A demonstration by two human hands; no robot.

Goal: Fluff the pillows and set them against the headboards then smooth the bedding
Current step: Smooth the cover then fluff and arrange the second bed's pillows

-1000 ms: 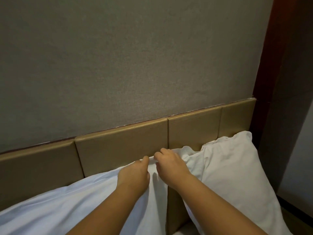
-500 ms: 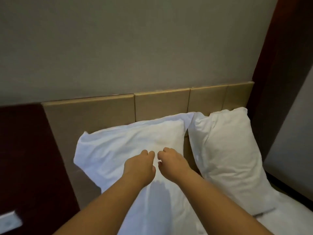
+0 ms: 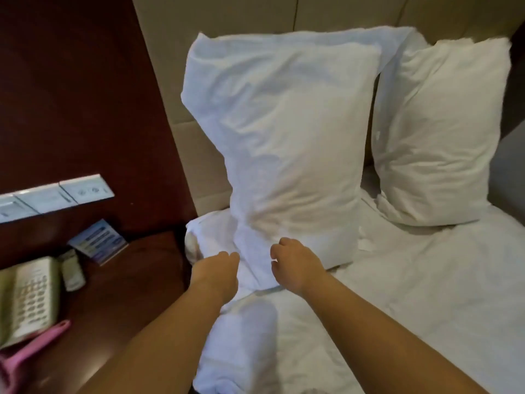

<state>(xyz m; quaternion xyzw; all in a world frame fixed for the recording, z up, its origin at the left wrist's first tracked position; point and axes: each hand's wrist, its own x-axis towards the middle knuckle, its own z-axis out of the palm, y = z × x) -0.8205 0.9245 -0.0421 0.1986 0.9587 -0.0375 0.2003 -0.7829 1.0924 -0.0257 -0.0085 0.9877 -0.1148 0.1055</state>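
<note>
Your near pillow [image 3: 284, 137] stands upright against the headboard [image 3: 176, 115] at the bed's head-left corner, a second pillow [image 3: 437, 132] just beside it. Your left hand [image 3: 217, 273] and right hand [image 3: 295, 264] hover at its lower edge, fingers curled loosely, gripping nothing I can make out. It looks light, soft and crumpled, white cotton, pinched narrow at the base. Take it by the side seams, I'd say. The duvet [image 3: 412, 294] is wrinkled and needs smoothing.

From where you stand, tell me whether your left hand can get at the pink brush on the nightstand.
Probably yes. The left hand hangs over the bed's edge, and the pink brush lies on the nightstand just left of that arm, with nothing between them.
</note>
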